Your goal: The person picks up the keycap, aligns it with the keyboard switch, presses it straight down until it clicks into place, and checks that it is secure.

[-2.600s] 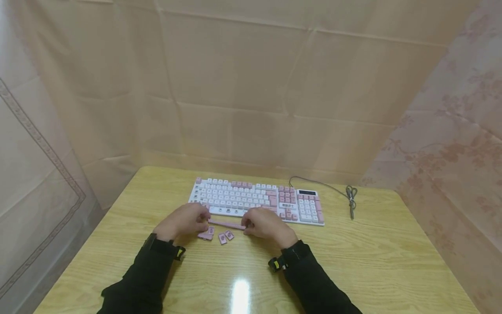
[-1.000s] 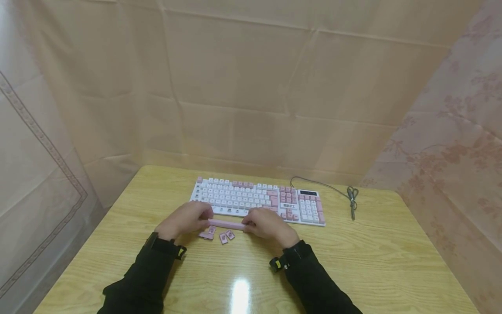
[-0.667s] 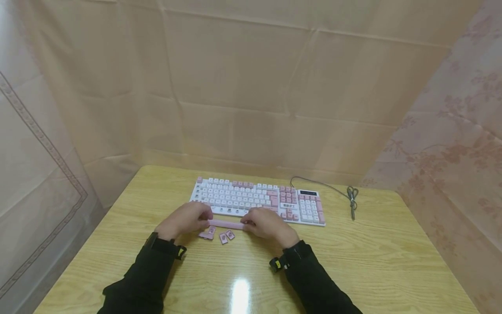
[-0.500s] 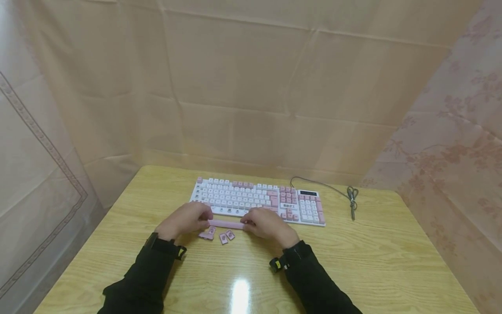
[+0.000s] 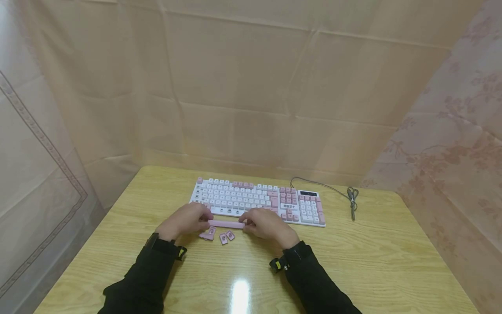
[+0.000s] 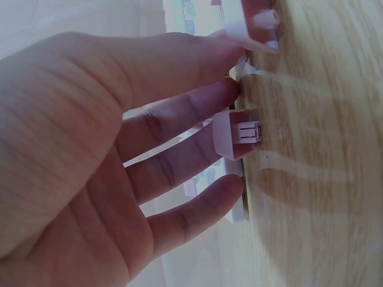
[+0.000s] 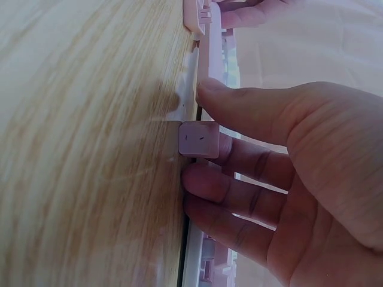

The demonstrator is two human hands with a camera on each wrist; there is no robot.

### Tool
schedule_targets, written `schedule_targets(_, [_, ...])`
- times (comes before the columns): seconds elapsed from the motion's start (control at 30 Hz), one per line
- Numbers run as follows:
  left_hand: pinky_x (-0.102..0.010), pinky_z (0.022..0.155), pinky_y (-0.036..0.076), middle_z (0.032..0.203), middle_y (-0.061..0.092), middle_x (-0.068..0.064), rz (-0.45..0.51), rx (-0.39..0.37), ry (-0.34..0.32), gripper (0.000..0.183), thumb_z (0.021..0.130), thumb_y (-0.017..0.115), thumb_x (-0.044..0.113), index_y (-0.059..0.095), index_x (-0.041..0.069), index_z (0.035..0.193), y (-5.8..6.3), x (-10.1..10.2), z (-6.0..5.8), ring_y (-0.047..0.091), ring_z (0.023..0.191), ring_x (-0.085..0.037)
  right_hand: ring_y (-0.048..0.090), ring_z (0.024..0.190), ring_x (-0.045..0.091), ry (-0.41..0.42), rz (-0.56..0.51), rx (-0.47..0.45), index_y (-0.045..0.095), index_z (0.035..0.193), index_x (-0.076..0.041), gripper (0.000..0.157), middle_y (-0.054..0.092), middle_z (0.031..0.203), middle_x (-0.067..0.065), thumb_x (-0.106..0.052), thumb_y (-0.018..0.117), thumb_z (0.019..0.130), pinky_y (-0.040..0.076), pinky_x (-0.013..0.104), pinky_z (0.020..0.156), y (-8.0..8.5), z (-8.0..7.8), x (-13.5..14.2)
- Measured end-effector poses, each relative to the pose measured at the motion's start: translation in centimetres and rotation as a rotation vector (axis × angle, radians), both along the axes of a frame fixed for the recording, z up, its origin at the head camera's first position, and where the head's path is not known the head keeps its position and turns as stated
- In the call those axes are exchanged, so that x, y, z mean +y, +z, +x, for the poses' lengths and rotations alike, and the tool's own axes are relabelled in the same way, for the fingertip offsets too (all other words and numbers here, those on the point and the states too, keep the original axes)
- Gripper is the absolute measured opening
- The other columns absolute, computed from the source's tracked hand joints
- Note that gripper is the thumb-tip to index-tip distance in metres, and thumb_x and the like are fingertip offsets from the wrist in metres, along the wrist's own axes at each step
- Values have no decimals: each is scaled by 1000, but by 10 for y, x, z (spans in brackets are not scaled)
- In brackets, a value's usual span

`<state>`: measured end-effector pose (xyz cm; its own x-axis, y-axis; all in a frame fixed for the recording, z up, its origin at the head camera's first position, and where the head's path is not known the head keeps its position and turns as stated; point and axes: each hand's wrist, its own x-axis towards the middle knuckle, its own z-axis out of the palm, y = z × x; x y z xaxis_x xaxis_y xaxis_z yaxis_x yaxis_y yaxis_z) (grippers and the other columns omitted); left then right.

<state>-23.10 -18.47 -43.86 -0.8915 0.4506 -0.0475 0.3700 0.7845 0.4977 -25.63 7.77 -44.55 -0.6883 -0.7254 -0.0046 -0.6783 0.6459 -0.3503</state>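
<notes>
A long pink space bar keycap (image 5: 226, 224) lies across the front of a pink-and-white keyboard (image 5: 235, 201). My left hand (image 5: 188, 219) pinches its left end, and my right hand (image 5: 262, 223) grips its right end between thumb and fingers. Just in front of it, several loose pink keycaps (image 5: 223, 238) rest on the table, some close to the left fingertips. From the left wrist, one pink keycap (image 6: 233, 134) shows its stem side near the fingers. In the right wrist view, a small pink keycap (image 7: 198, 139) overlaps the index finger, and the space bar (image 7: 210, 48) stretches beyond the thumb.
Dark bare switches (image 5: 229, 210) show along the keyboard's bottom row. Its grey cable (image 5: 317, 182) runs right to a tied bundle (image 5: 352, 203) on the wooden table (image 5: 372, 253). A beige cloth (image 5: 235, 87) hangs behind the table.
The space bar has turned a little and now shows a broader, lighter face. Its right end has come up slightly toward the keyboard as my right fingers shifted. The loose keycaps stay put.
</notes>
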Motion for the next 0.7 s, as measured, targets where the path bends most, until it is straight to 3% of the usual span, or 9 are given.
schedule_targets(0.37, [-34,68,44,75,59,8,-20,26,-16,6,82,70,12,71,17,85,-2,1,0,51,69,-13,55,72,4,14,-8,-3,69,113,-16,27,67,90,-7,-27,66,88,46,23,64,0,0,0])
schedule_targets(0.7, [-33,70,47,79,64,7,-21,22,56,10,79,73,10,71,17,86,1,2,0,53,71,-11,56,76,4,27,-5,23,67,115,-21,28,66,93,-6,-25,67,87,47,22,67,1,0,0])
